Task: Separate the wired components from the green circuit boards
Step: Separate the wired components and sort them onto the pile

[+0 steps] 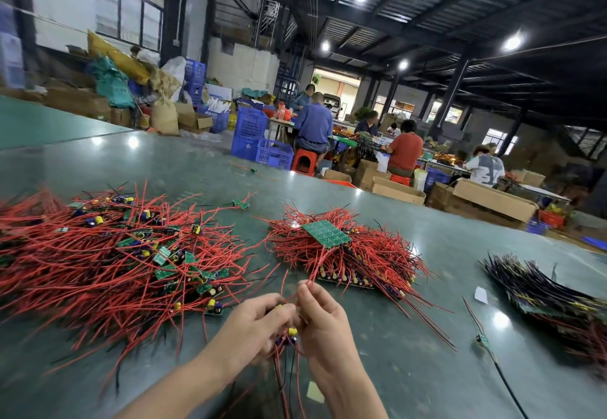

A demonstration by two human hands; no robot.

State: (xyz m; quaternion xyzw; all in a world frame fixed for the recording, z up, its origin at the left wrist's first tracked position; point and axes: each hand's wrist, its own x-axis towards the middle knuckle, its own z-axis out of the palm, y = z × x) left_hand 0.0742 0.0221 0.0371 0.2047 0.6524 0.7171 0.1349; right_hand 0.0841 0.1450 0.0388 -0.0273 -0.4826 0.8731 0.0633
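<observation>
On the table (410,336), two hands (259,323) (323,317) pinch red wires (312,274) between three piles.

Factory floor: steel-beam roof (427,8), seated workers (312,123), crates (249,129), cartons (492,198).

Head-worn wide-angle view, forward-down, close over table (410,336).

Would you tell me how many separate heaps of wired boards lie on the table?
3: a loose red-wired heap at left, a red-wired stack in the middle beyond the hands, and a dark-wired stack at right, partly cut off by the frame.
</observation>
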